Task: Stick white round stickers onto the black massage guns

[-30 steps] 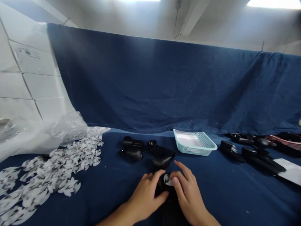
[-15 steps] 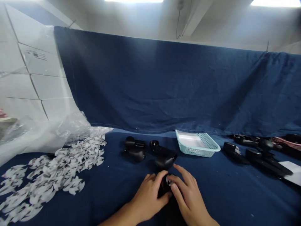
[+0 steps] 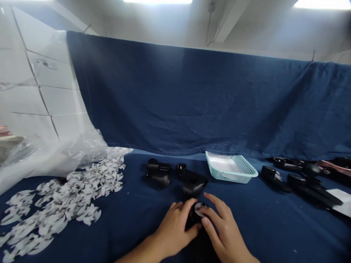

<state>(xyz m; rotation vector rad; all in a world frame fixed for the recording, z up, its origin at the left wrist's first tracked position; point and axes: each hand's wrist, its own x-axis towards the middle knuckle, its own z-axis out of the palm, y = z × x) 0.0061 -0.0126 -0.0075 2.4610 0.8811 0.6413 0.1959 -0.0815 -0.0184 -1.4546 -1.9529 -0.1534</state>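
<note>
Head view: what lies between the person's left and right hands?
The head view shows a black moulded object between the left hand and the right hand, both touching it, with a round white disc on top.

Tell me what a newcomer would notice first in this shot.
The left hand and right hand stand out at bottom centre, cupped around a black object with a pale round disc on it. To the left lies a big scatter of white-and-grey cut pieces, and a dark blue cloth hangs across the background. Beyond the hands sits a pale teal mesh basket.
</note>
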